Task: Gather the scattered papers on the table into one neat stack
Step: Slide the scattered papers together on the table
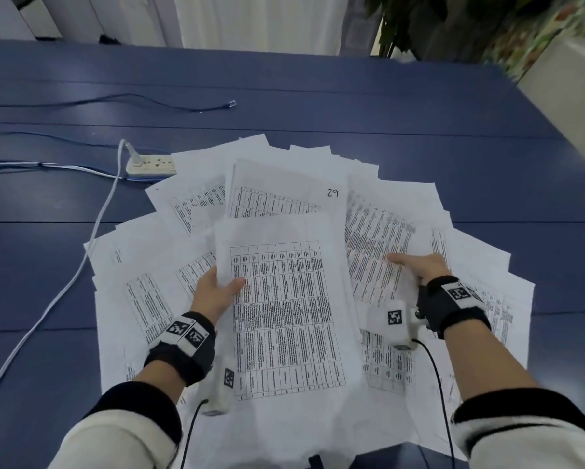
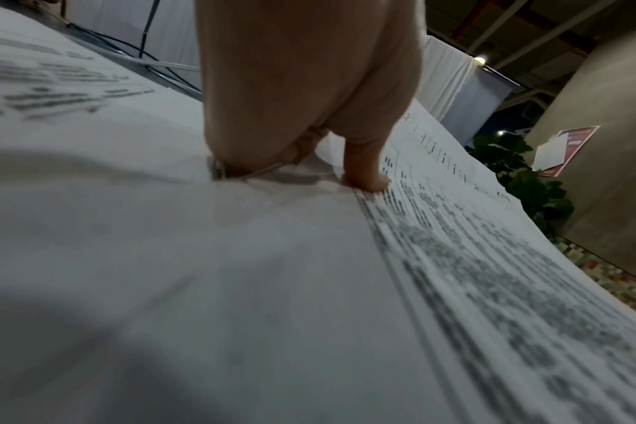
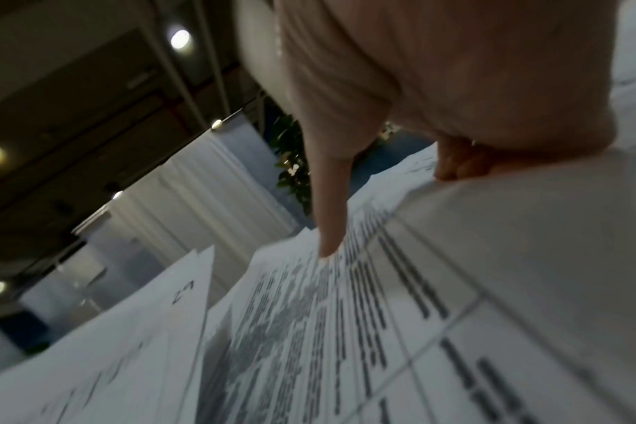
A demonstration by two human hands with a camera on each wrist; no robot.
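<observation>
Many printed sheets (image 1: 169,299) lie fanned and overlapping across the near half of the blue table (image 1: 352,96). My left hand (image 1: 228,287) grips a thick bundle of papers (image 1: 284,316) at its left edge. Its thumb (image 2: 365,172) lies on top and its fingers are hidden underneath. The bundle sits raised over the spread, in the middle. To the right, my right hand (image 1: 416,265) is palm down on a table-printed sheet (image 1: 375,238). Its thumb (image 3: 331,226) presses the print while its curled fingers (image 3: 458,169) hook the bowed sheet farther back.
A white power strip (image 1: 152,165) lies just left of the papers, partly touching them, and its white cable (image 1: 81,265) runs toward the near left edge. A thin blue cable (image 1: 182,108) lies farther back. A plant (image 1: 453,22) stands behind the far right corner.
</observation>
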